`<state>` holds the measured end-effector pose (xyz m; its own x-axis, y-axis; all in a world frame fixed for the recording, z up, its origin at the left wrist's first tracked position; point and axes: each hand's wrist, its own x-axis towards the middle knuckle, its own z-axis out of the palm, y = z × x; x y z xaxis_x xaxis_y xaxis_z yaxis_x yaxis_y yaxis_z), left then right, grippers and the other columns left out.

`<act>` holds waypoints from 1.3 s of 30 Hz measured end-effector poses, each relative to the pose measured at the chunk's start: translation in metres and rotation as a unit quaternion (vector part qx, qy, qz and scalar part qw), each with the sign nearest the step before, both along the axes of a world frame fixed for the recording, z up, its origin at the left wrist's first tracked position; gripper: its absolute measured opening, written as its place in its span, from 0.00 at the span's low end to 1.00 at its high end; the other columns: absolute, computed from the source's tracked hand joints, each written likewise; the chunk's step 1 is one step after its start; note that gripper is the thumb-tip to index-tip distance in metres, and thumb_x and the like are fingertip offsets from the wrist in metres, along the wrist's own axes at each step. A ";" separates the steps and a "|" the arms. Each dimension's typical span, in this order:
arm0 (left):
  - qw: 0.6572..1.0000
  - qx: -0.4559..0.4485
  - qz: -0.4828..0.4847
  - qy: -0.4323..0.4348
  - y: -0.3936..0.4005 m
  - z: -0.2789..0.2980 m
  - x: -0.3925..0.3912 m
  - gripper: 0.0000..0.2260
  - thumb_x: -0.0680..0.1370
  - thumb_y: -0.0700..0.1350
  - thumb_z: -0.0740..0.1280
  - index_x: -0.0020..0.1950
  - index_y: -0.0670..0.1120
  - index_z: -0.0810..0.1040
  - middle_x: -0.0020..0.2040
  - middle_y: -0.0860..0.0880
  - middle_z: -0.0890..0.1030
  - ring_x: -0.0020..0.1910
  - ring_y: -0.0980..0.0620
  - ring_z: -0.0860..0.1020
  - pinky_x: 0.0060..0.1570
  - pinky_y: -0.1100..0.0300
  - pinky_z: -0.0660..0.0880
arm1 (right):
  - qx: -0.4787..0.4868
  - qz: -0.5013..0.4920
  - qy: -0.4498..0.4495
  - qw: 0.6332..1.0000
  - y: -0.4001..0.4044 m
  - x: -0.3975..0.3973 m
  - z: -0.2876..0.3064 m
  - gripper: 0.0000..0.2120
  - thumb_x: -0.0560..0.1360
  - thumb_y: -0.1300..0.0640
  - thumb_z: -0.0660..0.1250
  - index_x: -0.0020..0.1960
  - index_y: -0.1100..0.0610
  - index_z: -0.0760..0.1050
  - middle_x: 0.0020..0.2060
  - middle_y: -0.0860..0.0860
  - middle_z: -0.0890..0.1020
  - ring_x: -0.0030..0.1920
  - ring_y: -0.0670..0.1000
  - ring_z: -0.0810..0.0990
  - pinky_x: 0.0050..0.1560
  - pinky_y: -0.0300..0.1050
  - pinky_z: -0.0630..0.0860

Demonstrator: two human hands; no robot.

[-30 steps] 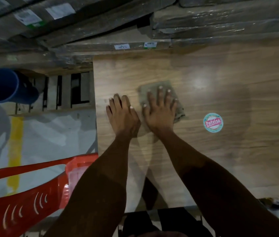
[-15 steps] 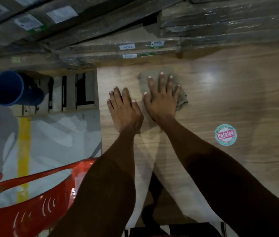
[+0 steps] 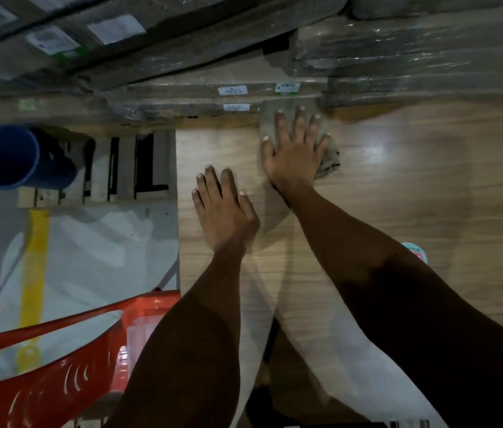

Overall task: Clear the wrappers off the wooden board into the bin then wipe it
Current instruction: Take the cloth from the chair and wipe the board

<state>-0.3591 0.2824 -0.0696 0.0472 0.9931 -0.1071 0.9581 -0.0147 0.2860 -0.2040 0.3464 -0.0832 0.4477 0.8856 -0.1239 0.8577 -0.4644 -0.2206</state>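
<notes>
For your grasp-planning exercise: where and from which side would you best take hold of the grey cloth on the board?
Probably the crumpled, frayed corner of the cloth, pinched from the right: it bunches up off the wooden board, while the right hand flattens the rest.

A wooden tabletop (image 3: 413,196) fills the right of the frame. A grey cloth (image 3: 329,162) is pressed flat near its upper edge; a round sticker (image 3: 417,252) lies at right centre.
</notes>
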 end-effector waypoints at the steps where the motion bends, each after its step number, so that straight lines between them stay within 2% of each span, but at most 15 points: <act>1: 1.000 0.002 0.001 0.001 0.000 -0.001 0.000 0.25 0.82 0.53 0.56 0.79 0.51 0.60 0.83 0.44 0.56 0.83 0.41 0.52 0.80 0.41 0.52 | -0.006 -0.022 0.003 1.000 0.001 0.010 0.001 0.31 0.81 0.37 0.47 0.83 0.44 0.50 0.83 0.55 0.50 0.82 0.64 0.45 0.77 0.69 0.43; 5: 1.000 0.006 -0.009 0.019 0.001 -0.001 0.001 0.25 0.82 0.52 0.54 0.79 0.49 0.59 0.83 0.42 0.56 0.82 0.40 0.52 0.80 0.40 0.52 | -0.015 -0.014 -0.001 1.000 -0.019 0.015 0.004 0.31 0.82 0.38 0.46 0.83 0.43 0.49 0.84 0.55 0.48 0.82 0.64 0.44 0.78 0.69 0.42; 9: 0.999 0.004 -0.030 0.044 0.000 0.001 0.002 0.24 0.83 0.50 0.53 0.80 0.48 0.58 0.84 0.42 0.54 0.83 0.40 0.51 0.80 0.39 0.52 | -0.011 0.120 0.002 0.993 -0.044 0.005 0.004 0.30 0.82 0.38 0.47 0.83 0.42 0.51 0.83 0.54 0.49 0.82 0.63 0.44 0.78 0.69 0.42; 11: 0.997 0.008 -0.059 0.058 0.001 0.003 0.004 0.24 0.82 0.47 0.56 0.79 0.49 0.59 0.83 0.42 0.55 0.83 0.40 0.51 0.79 0.38 0.53 | -0.008 0.157 0.005 0.988 -0.044 0.024 0.006 0.30 0.82 0.37 0.48 0.82 0.42 0.52 0.84 0.53 0.50 0.83 0.61 0.45 0.78 0.68 0.42; 16: 0.988 0.015 -0.128 0.085 0.001 0.007 0.014 0.31 0.73 0.40 0.68 0.75 0.49 0.63 0.79 0.39 0.62 0.80 0.36 0.57 0.78 0.38 0.57 | -0.009 0.005 0.006 1.000 -0.051 0.068 0.003 0.30 0.83 0.37 0.46 0.83 0.42 0.48 0.83 0.55 0.50 0.82 0.64 0.45 0.78 0.69 0.42; 19: 0.998 0.027 -0.024 0.059 -0.003 0.006 0.049 0.26 0.71 0.35 0.67 0.69 0.43 0.71 0.74 0.38 0.69 0.76 0.36 0.64 0.74 0.40 0.63 | 0.002 0.004 -0.003 1.000 -0.051 0.067 0.005 0.30 0.82 0.38 0.46 0.83 0.43 0.51 0.83 0.56 0.51 0.82 0.65 0.47 0.78 0.71 0.44; 22: 0.997 0.053 0.038 -0.043 -0.007 0.001 0.104 0.17 0.75 0.38 0.63 0.64 0.42 0.76 0.70 0.40 0.74 0.72 0.38 0.70 0.70 0.43 0.67 | 0.005 0.006 0.002 1.000 -0.051 0.067 0.004 0.30 0.82 0.38 0.47 0.83 0.43 0.52 0.83 0.55 0.52 0.82 0.65 0.47 0.77 0.71 0.44; 25: 0.996 0.065 0.025 -0.052 -0.018 -0.014 0.136 0.19 0.81 0.42 0.60 0.72 0.44 0.72 0.78 0.42 0.69 0.79 0.41 0.63 0.78 0.42 0.59 | 0.005 0.037 0.013 0.999 -0.052 0.079 0.001 0.29 0.83 0.39 0.47 0.83 0.42 0.51 0.83 0.54 0.50 0.82 0.63 0.46 0.77 0.70 0.43; 28: 0.997 0.056 0.024 -0.039 -0.022 -0.020 0.138 0.23 0.80 0.43 0.55 0.75 0.44 0.68 0.81 0.42 0.64 0.81 0.41 0.58 0.80 0.42 0.53 | 0.019 0.094 -0.002 0.995 -0.053 0.107 0.001 0.29 0.83 0.39 0.47 0.82 0.42 0.53 0.83 0.54 0.52 0.82 0.63 0.49 0.78 0.69 0.46; 30: 0.998 0.056 0.028 -0.033 -0.021 -0.016 0.139 0.23 0.79 0.43 0.55 0.75 0.44 0.68 0.81 0.42 0.63 0.81 0.41 0.58 0.80 0.41 0.53 | 0.017 0.043 0.012 0.999 -0.055 0.128 0.003 0.29 0.83 0.38 0.47 0.83 0.43 0.53 0.83 0.55 0.53 0.82 0.64 0.49 0.78 0.69 0.46; 33: 0.997 0.063 0.034 -0.023 -0.023 -0.013 0.145 0.22 0.79 0.42 0.56 0.73 0.44 0.70 0.80 0.42 0.65 0.81 0.40 0.59 0.80 0.41 0.54 | 0.000 -0.087 0.028 0.996 -0.058 0.132 0.003 0.30 0.82 0.38 0.46 0.83 0.43 0.50 0.83 0.55 0.49 0.82 0.65 0.45 0.78 0.70 0.44; 34: 0.997 0.058 0.040 -0.027 -0.022 -0.012 0.145 0.22 0.79 0.42 0.55 0.72 0.44 0.70 0.80 0.42 0.65 0.81 0.40 0.59 0.80 0.41 0.53 | -0.002 -0.094 0.029 0.995 -0.058 0.126 0.003 0.30 0.83 0.38 0.46 0.83 0.44 0.50 0.83 0.56 0.49 0.82 0.66 0.45 0.78 0.71 0.44; 36: 0.997 0.056 0.046 -0.028 -0.023 -0.010 0.144 0.22 0.78 0.44 0.53 0.72 0.44 0.71 0.80 0.42 0.65 0.81 0.40 0.59 0.80 0.41 0.53 | 0.004 0.004 0.005 1.000 -0.064 0.111 0.001 0.29 0.83 0.40 0.46 0.83 0.45 0.52 0.83 0.58 0.51 0.81 0.68 0.48 0.76 0.72 0.46; 38: 0.997 0.057 0.044 -0.034 -0.024 -0.008 0.144 0.24 0.79 0.45 0.49 0.72 0.44 0.71 0.80 0.42 0.64 0.81 0.40 0.58 0.80 0.40 0.53 | 0.015 0.159 -0.014 0.987 -0.071 0.113 -0.003 0.28 0.83 0.40 0.47 0.82 0.44 0.54 0.83 0.57 0.54 0.81 0.66 0.50 0.76 0.72 0.48; 39: 0.997 0.057 0.043 -0.041 -0.024 -0.007 0.145 0.24 0.79 0.46 0.48 0.72 0.44 0.70 0.80 0.42 0.64 0.81 0.41 0.57 0.80 0.40 0.53 | 0.021 0.197 -0.012 0.980 -0.072 0.121 -0.002 0.27 0.83 0.40 0.47 0.82 0.43 0.55 0.83 0.56 0.55 0.82 0.65 0.51 0.77 0.71 0.48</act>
